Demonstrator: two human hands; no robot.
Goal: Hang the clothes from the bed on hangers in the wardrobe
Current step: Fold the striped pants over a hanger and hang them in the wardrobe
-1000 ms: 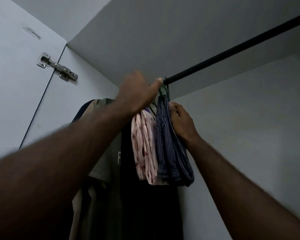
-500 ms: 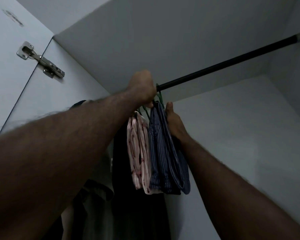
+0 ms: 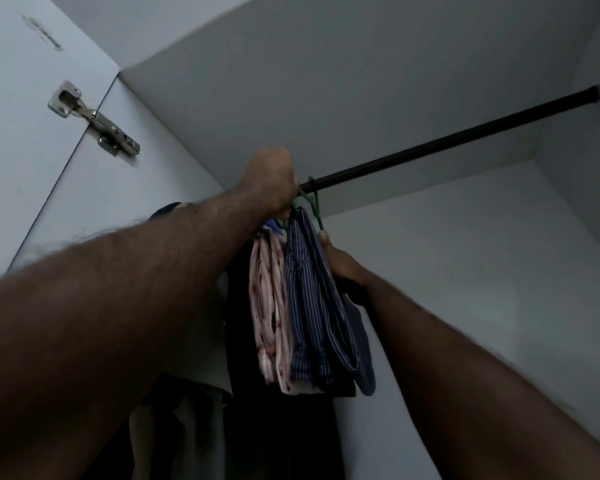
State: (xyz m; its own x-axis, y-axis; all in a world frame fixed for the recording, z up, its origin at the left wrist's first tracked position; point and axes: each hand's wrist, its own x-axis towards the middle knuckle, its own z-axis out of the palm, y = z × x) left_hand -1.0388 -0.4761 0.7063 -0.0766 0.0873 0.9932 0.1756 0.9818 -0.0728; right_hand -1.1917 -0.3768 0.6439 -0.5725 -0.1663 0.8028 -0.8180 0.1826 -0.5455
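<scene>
We see a dim, grey-lit wardrobe (image 3: pixel 430 258); our forearms blur at the lower edges, and the wide lens bends the rod (image 3: pixel 465 140).

metal hinge (image 3: pixel 96 120) on white door panel (image 3: pixel 18 109), upper left.

Two hands (image 3: pixel 271 181), one rod (image 3: pixel 447 143), one hinge (image 3: pixel 94 119).

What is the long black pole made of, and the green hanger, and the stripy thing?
Pole: probably metal, dark matte, straight with a grey end cap. Green hanger: looks like plastic, thin and smoothly curved. Striped garment: woven cloth, soft, hanging in folds.
</scene>
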